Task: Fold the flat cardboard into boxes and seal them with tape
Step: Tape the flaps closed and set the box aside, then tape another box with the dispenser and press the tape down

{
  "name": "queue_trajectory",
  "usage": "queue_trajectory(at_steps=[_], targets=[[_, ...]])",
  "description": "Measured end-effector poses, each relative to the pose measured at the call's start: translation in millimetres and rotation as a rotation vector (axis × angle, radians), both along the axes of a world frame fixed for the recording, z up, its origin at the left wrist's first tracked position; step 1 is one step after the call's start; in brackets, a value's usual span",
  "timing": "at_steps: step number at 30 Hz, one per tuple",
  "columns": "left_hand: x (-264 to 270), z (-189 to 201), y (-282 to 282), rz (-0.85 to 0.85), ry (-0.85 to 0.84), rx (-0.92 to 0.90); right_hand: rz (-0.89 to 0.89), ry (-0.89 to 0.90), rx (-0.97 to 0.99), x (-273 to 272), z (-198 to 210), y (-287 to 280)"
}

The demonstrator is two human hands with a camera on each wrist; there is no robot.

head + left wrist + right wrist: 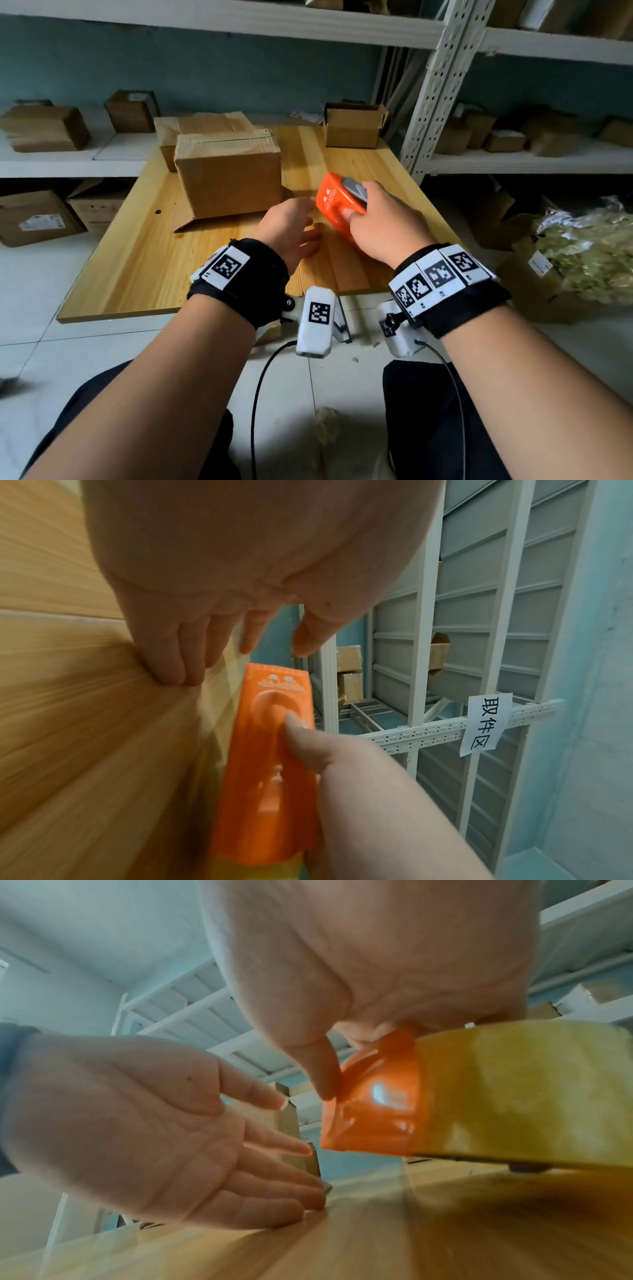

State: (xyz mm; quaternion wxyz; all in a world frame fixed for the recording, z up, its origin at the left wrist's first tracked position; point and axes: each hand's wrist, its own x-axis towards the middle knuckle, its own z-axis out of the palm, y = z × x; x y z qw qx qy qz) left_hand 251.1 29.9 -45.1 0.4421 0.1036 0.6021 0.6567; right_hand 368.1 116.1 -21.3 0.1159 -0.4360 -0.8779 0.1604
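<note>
The right hand (383, 226) grips an orange tape dispenser (339, 205) just above the wooden tabletop (137, 267), thumb pressed on its side, the yellowish tape roll (527, 1091) at its near end. Just left of the dispenser, the left hand (291, 229) is spread flat, its fingertips (308, 1202) touching the tabletop. Beyond the dispenser, to its left, a folded cardboard box (229, 174) stands on the tabletop with another box (202, 126) behind it.
</note>
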Motion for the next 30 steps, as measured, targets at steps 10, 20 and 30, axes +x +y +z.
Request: queue_trajectory(at_steps=[10,20,30], targets=[[-6.5,-0.4,-16.5,-0.092,0.077,0.04,0.001,0.301,-0.002,15.4,5.0,-10.8],[-22.5,13.4,-42.6,-0.019,-0.001,0.064,0.205,0.405,-0.043,4.6,-0.9,-23.2],[-36.7,14.3,-58.0,0.052,0.056,0.098,0.341,0.499,-0.156,1.9,-0.4,-27.0]])
